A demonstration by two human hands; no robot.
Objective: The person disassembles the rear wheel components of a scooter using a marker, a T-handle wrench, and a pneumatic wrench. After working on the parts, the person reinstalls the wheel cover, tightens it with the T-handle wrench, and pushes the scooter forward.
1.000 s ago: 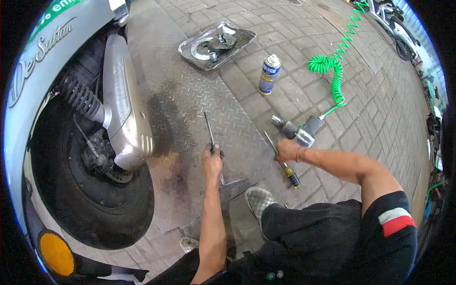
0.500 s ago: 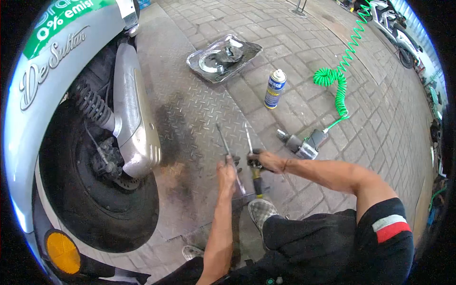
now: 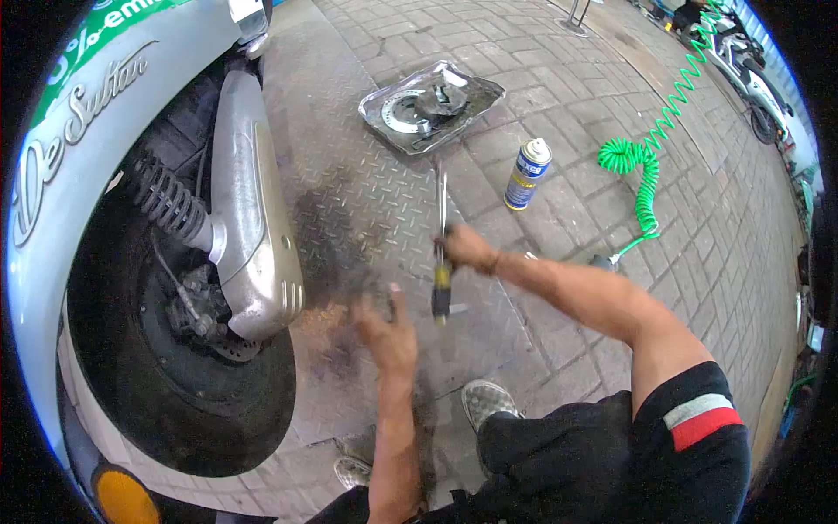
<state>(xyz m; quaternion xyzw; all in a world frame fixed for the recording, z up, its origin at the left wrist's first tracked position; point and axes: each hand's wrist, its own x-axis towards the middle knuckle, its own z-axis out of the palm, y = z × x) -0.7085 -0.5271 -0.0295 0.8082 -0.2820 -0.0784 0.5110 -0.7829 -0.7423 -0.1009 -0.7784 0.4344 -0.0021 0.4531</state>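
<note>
My right hand is closed around a screwdriver with a yellow-and-black handle, held upright over the metal plate. A second thin metal rod rises beside the screwdriver's shaft, apparently in the same grip. My left hand, blurred by motion, is raised between the wheel and the screwdriver. Its thumb stands apart from the dark-smudged fingers, and I see no tool in it. Left of it is the scooter's wheel, with a silver cover and a coil spring.
A metal tray holding a brake disc and dark parts lies ahead. A spray can stands on the paving. A green coiled air hose leads to an air tool, mostly hidden behind my right forearm. Another scooter stands far right.
My left hand has let go of the metal rod and moved left toward the wheel. The rod now appears beside the screwdriver in my right hand, which has moved up and left.
</note>
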